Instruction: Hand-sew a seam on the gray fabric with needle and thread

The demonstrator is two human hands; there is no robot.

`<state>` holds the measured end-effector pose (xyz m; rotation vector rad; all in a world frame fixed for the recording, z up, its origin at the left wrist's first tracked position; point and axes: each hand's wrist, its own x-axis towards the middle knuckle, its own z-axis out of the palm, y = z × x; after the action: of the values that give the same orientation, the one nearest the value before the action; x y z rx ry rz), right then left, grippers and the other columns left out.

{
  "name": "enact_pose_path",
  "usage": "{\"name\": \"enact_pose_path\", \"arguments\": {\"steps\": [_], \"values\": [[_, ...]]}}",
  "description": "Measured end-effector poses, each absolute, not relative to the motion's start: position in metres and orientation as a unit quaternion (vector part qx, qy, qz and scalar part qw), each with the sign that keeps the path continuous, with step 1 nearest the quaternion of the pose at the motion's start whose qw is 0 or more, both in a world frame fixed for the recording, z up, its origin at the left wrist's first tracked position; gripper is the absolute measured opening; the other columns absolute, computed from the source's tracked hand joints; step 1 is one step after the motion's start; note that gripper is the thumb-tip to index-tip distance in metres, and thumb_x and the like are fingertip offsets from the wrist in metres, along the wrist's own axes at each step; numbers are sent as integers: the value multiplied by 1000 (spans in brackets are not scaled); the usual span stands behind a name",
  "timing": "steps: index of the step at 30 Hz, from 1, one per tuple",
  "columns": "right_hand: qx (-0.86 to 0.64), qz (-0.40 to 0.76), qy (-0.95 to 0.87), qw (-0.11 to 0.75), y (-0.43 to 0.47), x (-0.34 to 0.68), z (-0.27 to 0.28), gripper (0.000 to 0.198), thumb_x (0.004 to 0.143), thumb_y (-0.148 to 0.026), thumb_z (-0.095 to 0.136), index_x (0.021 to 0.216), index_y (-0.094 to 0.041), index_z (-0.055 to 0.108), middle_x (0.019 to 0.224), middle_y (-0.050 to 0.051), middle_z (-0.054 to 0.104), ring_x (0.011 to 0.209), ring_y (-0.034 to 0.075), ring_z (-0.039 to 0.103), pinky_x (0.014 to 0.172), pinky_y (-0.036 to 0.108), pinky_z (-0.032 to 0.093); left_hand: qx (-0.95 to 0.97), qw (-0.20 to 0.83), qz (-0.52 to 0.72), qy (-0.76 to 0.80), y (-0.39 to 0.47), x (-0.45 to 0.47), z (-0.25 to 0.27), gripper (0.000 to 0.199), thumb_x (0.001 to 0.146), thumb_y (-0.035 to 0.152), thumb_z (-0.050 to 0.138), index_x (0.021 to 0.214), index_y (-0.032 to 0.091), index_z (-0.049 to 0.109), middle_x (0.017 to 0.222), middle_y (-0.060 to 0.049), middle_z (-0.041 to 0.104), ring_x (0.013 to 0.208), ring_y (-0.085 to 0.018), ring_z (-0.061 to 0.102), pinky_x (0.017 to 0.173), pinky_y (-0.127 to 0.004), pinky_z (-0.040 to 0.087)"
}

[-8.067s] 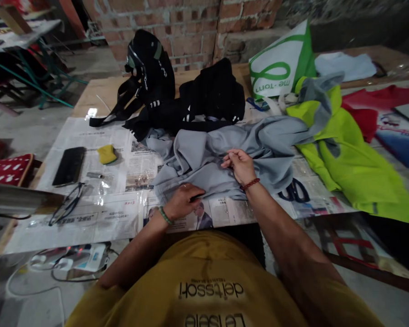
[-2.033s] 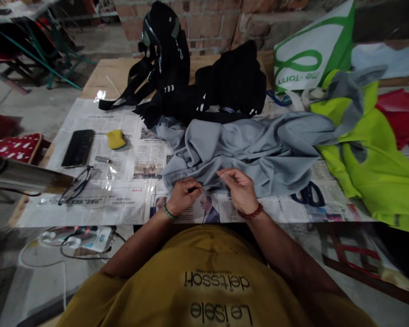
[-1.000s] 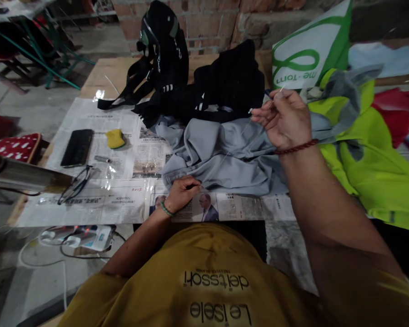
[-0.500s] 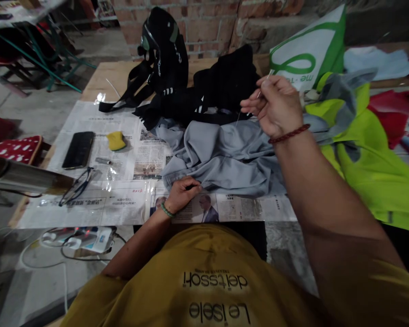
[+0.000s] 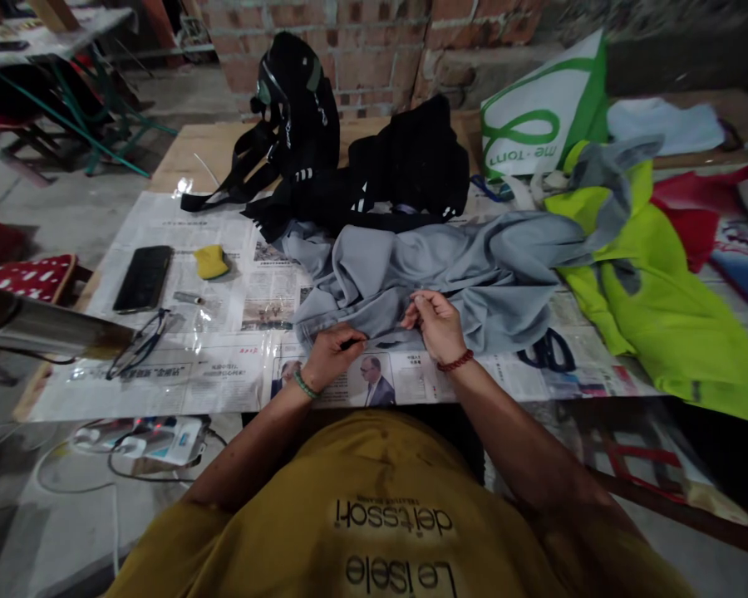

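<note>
A crumpled grey cloth garment (image 5: 399, 257) lies across the newspaper-covered table. My left hand (image 5: 333, 357), with a green bead bracelet, is closed on its near edge, pinching the fabric between thumb and fingers. Just to the right, my right hand (image 5: 436, 325), with a dark red bracelet, hovers over the cloth's near part, thumb and forefinger pressed together. Half a second ago a thin needle-like sliver and a fine thread showed in that pinch; now they are too small to make out. Dark-handled scissors (image 5: 548, 350) lie partly under the garment, right of my right hand.
A phone (image 5: 143, 278), a yellow sponge (image 5: 212, 262), a small grey tube (image 5: 188, 297) and glasses (image 5: 138, 345) lie left, beside a metal flask (image 5: 50, 324). Behind are black clothing (image 5: 411, 162), a backpack (image 5: 302, 108) and a white-green bag (image 5: 539, 124); a neon-yellow garment (image 5: 666, 291) lies right.
My right hand has come down and left from a raised position to the near part of the grey garment, beside my left hand. The scissors have come into view. My left hand stays put.
</note>
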<state>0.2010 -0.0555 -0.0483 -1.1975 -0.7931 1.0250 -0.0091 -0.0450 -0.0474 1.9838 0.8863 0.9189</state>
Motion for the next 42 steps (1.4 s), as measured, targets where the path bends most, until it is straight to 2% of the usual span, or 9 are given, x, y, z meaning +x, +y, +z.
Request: {"name": "enact_pose_path", "arguments": {"steps": [5,29,35,42], "values": [[-517,447,-342,645,-47,210,-55,29,75,-44,66,85,-19,57,57,-6,59,45,10,57,43,21,42,814,327,347,332,-48,-6,-53,13,83,14,57,82,17,69,78,-4,67,75,-14,62,71,-25,49],[-512,450,-315,660,-48,207,-59,28,74,-44,65,85,-19,58,58,-7,59,44,9,56,43,21,44,851,267,330,308,-50,-5,-51,15,84,14,55,83,18,69,77,-4,67,73,-14,63,68,-25,51],[-532,446,-320,645,-34,208,-55,30,74,-46,65,83,-19,58,57,-7,58,43,8,56,42,19,44,868,266,299,295,-16,-7,-49,13,85,17,57,81,17,70,76,-3,66,72,-13,62,70,-25,50],[-547,426,-312,649,-7,222,-54,33,72,-49,65,83,-19,57,55,-8,57,40,8,54,39,19,41,875,238,261,331,16,13,-46,12,80,9,60,78,17,70,78,-3,67,77,-15,63,74,-26,50]]}}
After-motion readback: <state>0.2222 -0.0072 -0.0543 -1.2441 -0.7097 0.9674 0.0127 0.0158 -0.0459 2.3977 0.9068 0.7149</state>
